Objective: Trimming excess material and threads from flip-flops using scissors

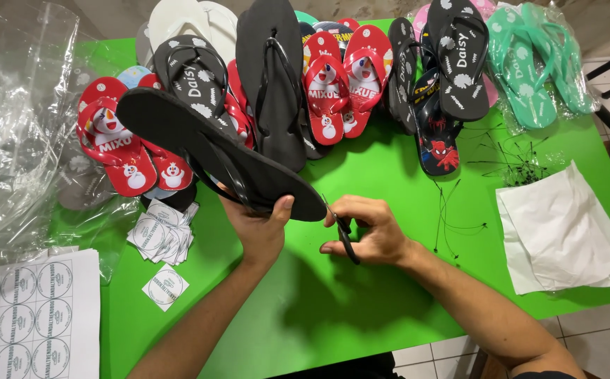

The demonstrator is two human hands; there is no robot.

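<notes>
Gripping black flip-flop (206, 151) and scissors (345, 235) above table edge (361, 351)

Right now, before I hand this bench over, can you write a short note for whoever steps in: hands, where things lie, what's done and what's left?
Left hand: grips a plain black flip-flop by its end, held above the green table.
Right hand: holds small scissors, blades at the flip-flop's end.
Round labels lie cut in a heap at left, with an uncut label sheet beside them.
Thin black ties lie loose at right, next to white paper sheets.
Other flip-flops are piled along the far edge; how many are finished, I cannot tell.
</notes>
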